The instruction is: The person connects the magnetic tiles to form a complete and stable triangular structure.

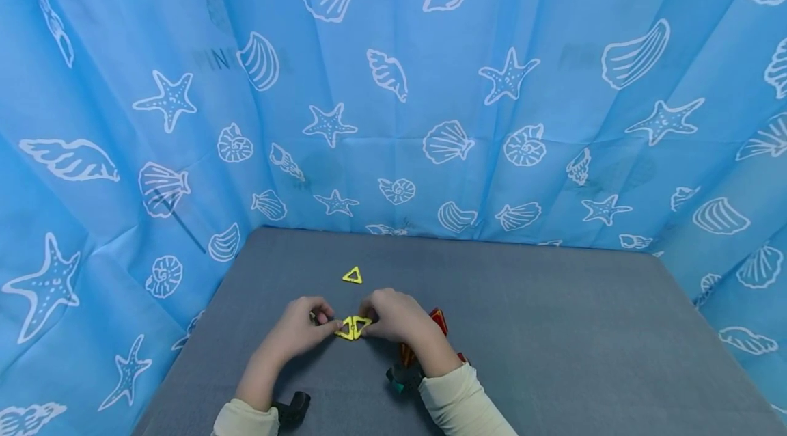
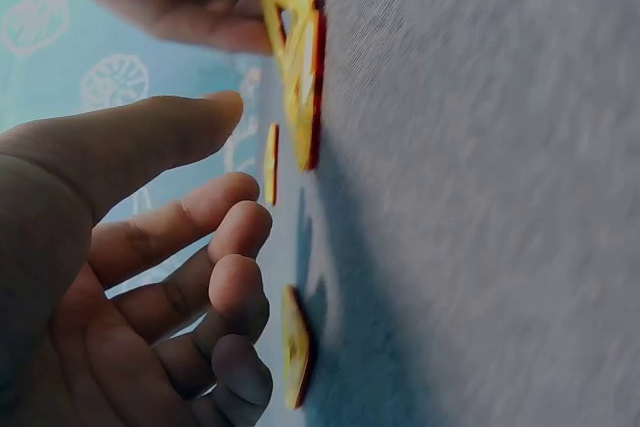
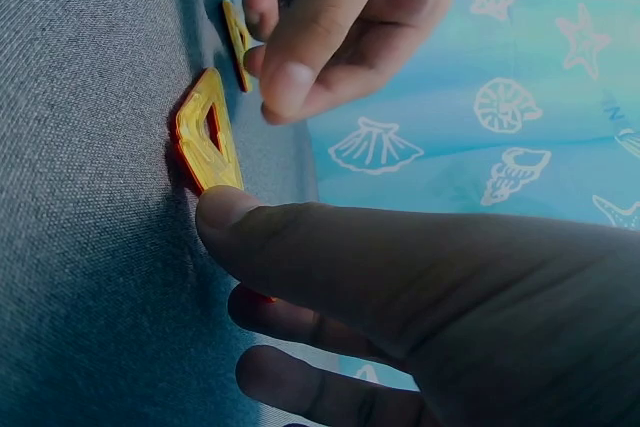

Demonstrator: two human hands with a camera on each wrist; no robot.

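Two yellow triangular magnetic tiles [image 1: 353,328] lie edge to edge between the hands, their sides showing red in the wrist views. My right hand [image 1: 393,316] pinches the right-hand end of the pair, thumb [image 3: 228,209] on top and fingers mostly hidden below. Just left of the pair is my left hand [image 1: 300,328]; in the left wrist view its thumb [image 2: 170,147] and loosely bent fingers stand apart with nothing between them. Another yellow triangular tile [image 2: 296,347] lies beside those fingers, largely covered by the hand in the head view.
A further yellow triangle tile [image 1: 353,275] lies beyond the hands. Red tiles [image 1: 438,320] are partly hidden behind the right forearm. Black devices sit at both wrists, the left one [image 1: 292,411] near the sleeve. A blue shell-patterned curtain [image 1: 393,115] hangs behind the grey table [image 1: 553,327].
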